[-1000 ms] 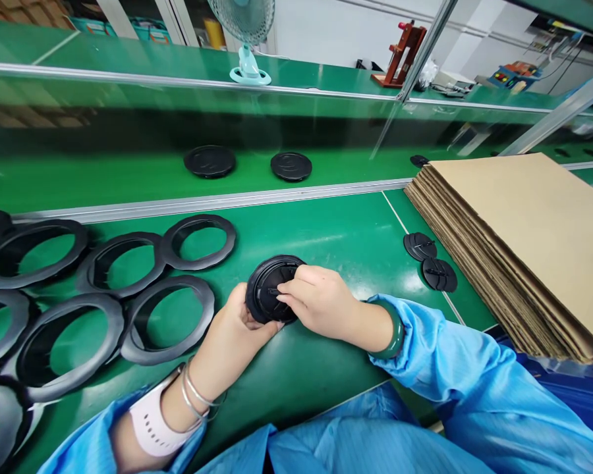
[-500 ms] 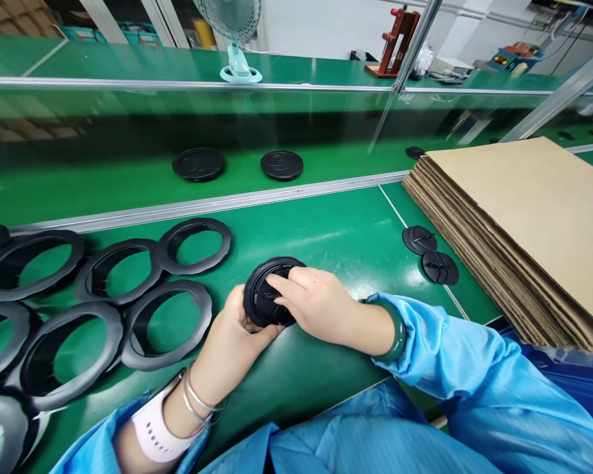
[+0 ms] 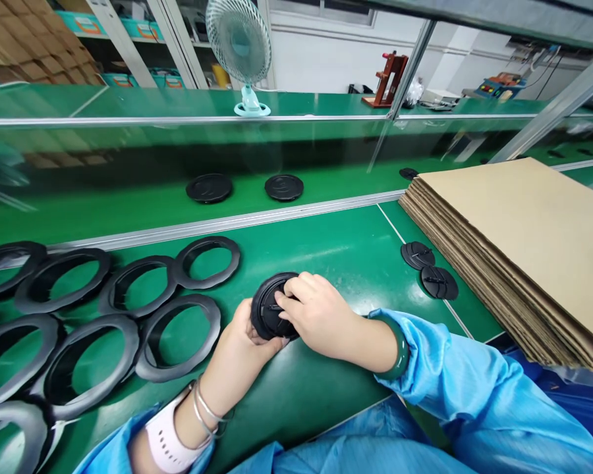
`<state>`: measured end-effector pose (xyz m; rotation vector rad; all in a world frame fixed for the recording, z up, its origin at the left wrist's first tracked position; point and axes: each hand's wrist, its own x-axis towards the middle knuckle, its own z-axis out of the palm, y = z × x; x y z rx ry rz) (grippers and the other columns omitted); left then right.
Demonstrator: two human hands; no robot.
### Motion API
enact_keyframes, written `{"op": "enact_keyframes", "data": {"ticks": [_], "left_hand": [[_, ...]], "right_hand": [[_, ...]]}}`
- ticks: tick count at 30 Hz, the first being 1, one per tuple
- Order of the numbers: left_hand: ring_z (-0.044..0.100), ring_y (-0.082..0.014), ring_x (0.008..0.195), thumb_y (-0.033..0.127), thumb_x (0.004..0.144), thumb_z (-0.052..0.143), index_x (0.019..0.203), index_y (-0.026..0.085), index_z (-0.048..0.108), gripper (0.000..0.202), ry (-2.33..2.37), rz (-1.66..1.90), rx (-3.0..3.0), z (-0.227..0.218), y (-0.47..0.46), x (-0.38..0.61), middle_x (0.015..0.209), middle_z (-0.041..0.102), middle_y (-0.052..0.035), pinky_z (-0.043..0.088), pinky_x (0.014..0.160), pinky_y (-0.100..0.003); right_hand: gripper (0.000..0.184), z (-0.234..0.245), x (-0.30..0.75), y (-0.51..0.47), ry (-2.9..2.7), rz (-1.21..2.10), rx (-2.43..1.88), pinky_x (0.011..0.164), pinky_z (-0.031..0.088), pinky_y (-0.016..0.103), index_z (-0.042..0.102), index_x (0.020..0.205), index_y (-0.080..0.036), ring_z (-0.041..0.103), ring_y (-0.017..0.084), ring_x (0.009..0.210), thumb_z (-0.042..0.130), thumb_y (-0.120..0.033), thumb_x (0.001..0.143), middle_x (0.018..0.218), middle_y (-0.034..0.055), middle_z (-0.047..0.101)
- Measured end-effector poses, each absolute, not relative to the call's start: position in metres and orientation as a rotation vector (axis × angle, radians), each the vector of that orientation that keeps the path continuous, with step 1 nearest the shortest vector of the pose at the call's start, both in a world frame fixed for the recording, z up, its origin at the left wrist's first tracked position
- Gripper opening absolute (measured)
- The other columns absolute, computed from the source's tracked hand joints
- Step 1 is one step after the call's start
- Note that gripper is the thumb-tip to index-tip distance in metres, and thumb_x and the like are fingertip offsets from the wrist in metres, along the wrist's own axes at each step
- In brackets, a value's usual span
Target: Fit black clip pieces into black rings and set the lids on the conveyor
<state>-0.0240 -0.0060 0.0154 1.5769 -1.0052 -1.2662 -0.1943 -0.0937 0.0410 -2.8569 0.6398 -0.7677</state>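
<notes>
A black round plastic part (image 3: 264,313), its ring-shaped rim enclosing an inner disc (image 3: 275,324), is held tilted above the green bench. My left hand (image 3: 250,336) grips the rim from the left and below, thumb along the near edge. Bent fingers of my right hand (image 3: 313,309) pinch at a small raised bar on the inner disc; they hide its right side. Left of my hands lie several large black rings (image 3: 212,336). Two loose black discs with thin bars, one farther back (image 3: 418,255) and one nearer (image 3: 439,283), lie on the bench to the right.
A tall stack of cardboard sheets (image 3: 514,197) stands at the right. Beyond a metal rail (image 3: 277,214), two black lids (image 3: 209,188) lie on the green surface. A fan (image 3: 240,46) and a red-brown press stand on the back shelf.
My view has tilted up slightly, so the scene sits lower and somewhat to the right. My right fingers have shifted slightly on the inner disc; the left hand keeps its grip.
</notes>
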Motion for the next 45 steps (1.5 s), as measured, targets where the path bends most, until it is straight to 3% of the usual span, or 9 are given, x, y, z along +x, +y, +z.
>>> {"op": "enact_keyframes", "data": {"ticks": [3,5,9,16,29,35,40,43,45], "left_hand": [[0.069,-0.0281,0.101,0.031,0.064,0.084,0.114,0.021,0.043,0.065,-0.982,-1.228,1.535,0.012,-0.007,-0.024,0.107,0.067,-0.0060,0.060,0.086,-0.041],[0.067,-0.0285,0.107,0.031,0.065,0.085,0.115,0.022,0.043,0.067,-0.968,-1.228,1.503,0.011,-0.006,-0.024,0.114,0.066,-0.0080,0.058,0.092,-0.042],[0.064,-0.0300,0.113,0.035,0.060,0.089,0.121,0.022,0.041,0.078,-0.972,-1.251,1.509,0.011,-0.004,-0.022,0.120,0.063,-0.0102,0.056,0.095,-0.043],[0.059,-0.0285,0.118,0.056,0.090,0.058,0.123,0.019,0.053,0.050,-1.145,-1.123,1.503,0.020,-0.004,-0.020,0.123,0.063,-0.0103,0.048,0.103,-0.042],[0.059,-0.0264,0.114,0.055,0.092,0.056,0.123,0.021,0.055,0.046,-1.211,-1.037,1.588,0.023,-0.005,-0.022,0.119,0.065,-0.0069,0.044,0.100,-0.039],[0.061,-0.0264,0.096,0.053,0.091,0.056,0.105,0.019,0.059,0.037,-1.191,-1.011,1.606,0.026,-0.005,-0.022,0.098,0.066,-0.0052,0.048,0.087,-0.038],[0.061,-0.0258,0.091,0.050,0.090,0.056,0.099,0.019,0.058,0.033,-1.198,-0.981,1.609,0.021,-0.005,-0.023,0.092,0.066,-0.0046,0.049,0.082,-0.038],[0.063,-0.0252,0.093,0.051,0.092,0.054,0.106,0.019,0.057,0.036,-1.229,-0.998,1.580,0.027,-0.004,-0.020,0.099,0.068,-0.0060,0.050,0.084,-0.038],[0.064,-0.0246,0.103,0.051,0.096,0.049,0.124,0.020,0.050,0.042,-1.295,-0.934,1.542,0.034,-0.005,-0.014,0.114,0.068,-0.0079,0.051,0.090,-0.039]], "right_hand": [[0.030,0.042,-0.196,-0.100,0.829,-0.988,-2.477,0.094,0.046,0.042,0.062,0.124,-0.017,0.051,0.025,0.109,0.058,-0.028,0.096,0.120,0.0130,0.056],[0.040,0.038,-0.196,-0.107,0.964,-0.947,-2.209,0.098,0.045,0.042,0.056,0.132,-0.016,0.052,0.024,0.111,0.060,-0.027,0.094,0.120,0.0130,0.055],[0.016,0.027,-0.191,-0.119,0.969,-0.686,-1.936,0.092,0.047,0.038,0.066,0.107,-0.017,0.057,0.019,0.094,0.060,-0.024,0.094,0.098,0.0054,0.060],[0.009,0.012,-0.185,-0.116,0.907,-0.857,-1.790,0.086,0.048,0.033,0.060,0.091,-0.019,0.056,0.017,0.092,0.066,-0.022,0.085,0.097,0.0026,0.055],[0.016,0.017,-0.184,-0.109,0.923,-0.849,-1.633,0.075,0.046,0.032,0.053,0.084,-0.020,0.055,0.017,0.080,0.066,-0.028,0.079,0.083,-0.0007,0.057],[0.049,0.027,-0.191,-0.113,0.681,-0.544,-1.544,0.089,0.050,0.038,0.060,0.104,-0.019,0.063,0.023,0.098,0.085,-0.032,0.064,0.103,0.0040,0.068],[0.036,0.025,-0.186,-0.105,0.797,-0.592,-1.507,0.084,0.051,0.037,0.062,0.095,-0.019,0.065,0.023,0.090,0.079,-0.022,0.063,0.093,0.0016,0.069],[0.041,0.026,-0.186,-0.110,0.747,-0.596,-1.444,0.084,0.052,0.036,0.064,0.094,-0.019,0.065,0.023,0.090,0.085,-0.026,0.060,0.093,0.0016,0.070],[0.048,0.026,-0.188,-0.121,0.720,-0.684,-1.344,0.089,0.051,0.035,0.066,0.100,-0.019,0.065,0.023,0.096,0.088,-0.029,0.059,0.098,0.0028,0.072]]}}
